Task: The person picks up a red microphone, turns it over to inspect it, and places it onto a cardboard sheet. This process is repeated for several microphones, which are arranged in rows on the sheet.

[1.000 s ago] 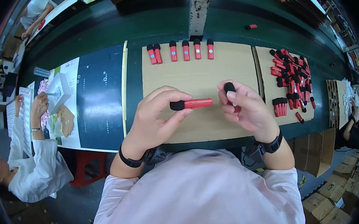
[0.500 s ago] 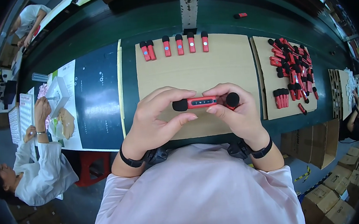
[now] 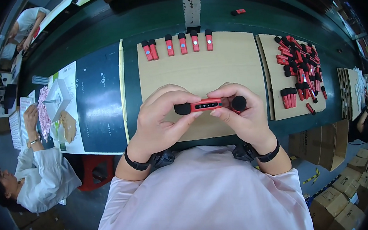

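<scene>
A small red microphone (image 3: 206,105) with a black foam head lies sideways between my two hands, its dark button strip facing up. My left hand (image 3: 157,119) pinches it between thumb and forefinger, near the foam end. At its other end, my right hand (image 3: 249,117) grips the tail with thumb and forefinger. A second microphone (image 3: 238,103) is tucked in the right hand's fingers; only its round black foam head shows well. Beyond my hands, several red microphones (image 3: 183,45) lie in a spaced row on a cardboard sheet (image 3: 232,67), most with a blue or white round sticker.
Right of the sheet, a heap of red microphones (image 3: 304,67) covers another cardboard piece (image 3: 280,111). One loose microphone (image 3: 239,12) lies far back by a metal post (image 3: 192,4). A co-worker (image 3: 44,171) sits at the left. An open carton (image 3: 322,144) stands at lower right.
The microphone between my hands has rolled slightly, so its button strip looks darker and clearer. The left co-worker's raised hand has moved left and nearer. My grip looks the same.
</scene>
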